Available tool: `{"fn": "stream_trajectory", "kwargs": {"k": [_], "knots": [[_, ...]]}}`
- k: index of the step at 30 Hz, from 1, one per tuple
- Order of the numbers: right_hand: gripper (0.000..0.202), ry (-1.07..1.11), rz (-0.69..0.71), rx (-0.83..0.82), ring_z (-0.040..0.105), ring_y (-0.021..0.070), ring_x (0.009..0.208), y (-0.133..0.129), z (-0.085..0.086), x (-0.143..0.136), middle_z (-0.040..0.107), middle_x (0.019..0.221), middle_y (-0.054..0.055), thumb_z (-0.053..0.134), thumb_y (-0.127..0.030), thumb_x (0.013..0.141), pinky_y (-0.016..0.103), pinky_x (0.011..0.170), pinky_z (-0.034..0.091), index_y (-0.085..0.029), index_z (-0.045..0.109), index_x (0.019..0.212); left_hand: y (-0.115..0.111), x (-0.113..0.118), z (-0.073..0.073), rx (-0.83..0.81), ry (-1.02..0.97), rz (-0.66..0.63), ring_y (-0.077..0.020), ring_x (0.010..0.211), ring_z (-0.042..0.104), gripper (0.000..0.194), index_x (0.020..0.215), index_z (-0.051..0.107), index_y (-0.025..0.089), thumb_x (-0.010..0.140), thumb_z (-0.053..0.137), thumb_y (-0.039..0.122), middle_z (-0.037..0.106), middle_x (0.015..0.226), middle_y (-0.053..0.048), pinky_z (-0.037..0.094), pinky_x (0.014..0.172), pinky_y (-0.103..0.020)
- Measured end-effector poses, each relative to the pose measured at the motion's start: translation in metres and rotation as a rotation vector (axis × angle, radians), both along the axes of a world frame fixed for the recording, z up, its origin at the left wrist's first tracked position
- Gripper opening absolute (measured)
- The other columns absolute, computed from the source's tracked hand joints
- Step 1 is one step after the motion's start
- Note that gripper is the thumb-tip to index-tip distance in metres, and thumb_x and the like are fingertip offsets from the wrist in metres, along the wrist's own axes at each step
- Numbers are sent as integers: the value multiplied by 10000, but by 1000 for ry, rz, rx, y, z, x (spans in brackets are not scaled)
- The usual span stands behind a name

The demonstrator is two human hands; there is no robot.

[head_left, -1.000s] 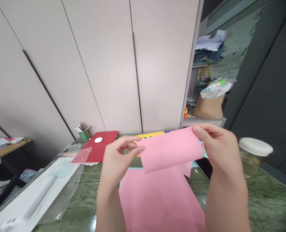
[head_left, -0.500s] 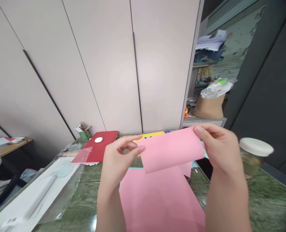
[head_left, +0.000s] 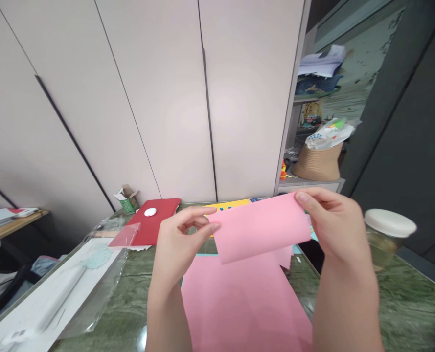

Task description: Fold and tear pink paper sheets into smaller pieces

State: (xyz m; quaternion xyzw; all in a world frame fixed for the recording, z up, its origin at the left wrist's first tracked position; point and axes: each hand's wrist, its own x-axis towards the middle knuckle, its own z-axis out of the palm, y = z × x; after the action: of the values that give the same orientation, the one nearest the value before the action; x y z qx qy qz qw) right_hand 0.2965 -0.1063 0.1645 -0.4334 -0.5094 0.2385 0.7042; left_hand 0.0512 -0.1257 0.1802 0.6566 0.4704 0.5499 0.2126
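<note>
A piece of pink paper (head_left: 261,227) is held up between my two hands, its lower part curving gently. My left hand (head_left: 184,239) pinches its left edge between thumb and fingers. At the upper right corner, my right hand (head_left: 336,222) grips it with the thumb in front and the fingers behind. Below lies a larger pink sheet (head_left: 239,303) on the green marbled table (head_left: 129,288). A strip of light blue shows along the far edge of that sheet.
A red folder (head_left: 158,220) carries a small white round case (head_left: 150,212). Left of it stands a small open box (head_left: 127,199). White paper in a clear plastic sleeve (head_left: 103,293) lies at left. A lidded jar (head_left: 386,239) stands by my right hand, and a yellow item (head_left: 235,204) lies behind.
</note>
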Motion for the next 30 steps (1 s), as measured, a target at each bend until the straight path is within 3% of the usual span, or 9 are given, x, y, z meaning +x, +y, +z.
{"fn": "stream_trajectory", "kwargs": {"k": [30], "knots": [[96, -48, 37, 5, 570, 150, 622, -1, 0, 3, 657, 688, 6, 677, -322, 679, 253, 536, 451, -232, 673, 712, 2, -1, -3, -7, 5, 23, -93, 616, 570, 179, 834, 679, 246, 655, 685, 250, 621, 637, 27, 474, 540, -167]]}}
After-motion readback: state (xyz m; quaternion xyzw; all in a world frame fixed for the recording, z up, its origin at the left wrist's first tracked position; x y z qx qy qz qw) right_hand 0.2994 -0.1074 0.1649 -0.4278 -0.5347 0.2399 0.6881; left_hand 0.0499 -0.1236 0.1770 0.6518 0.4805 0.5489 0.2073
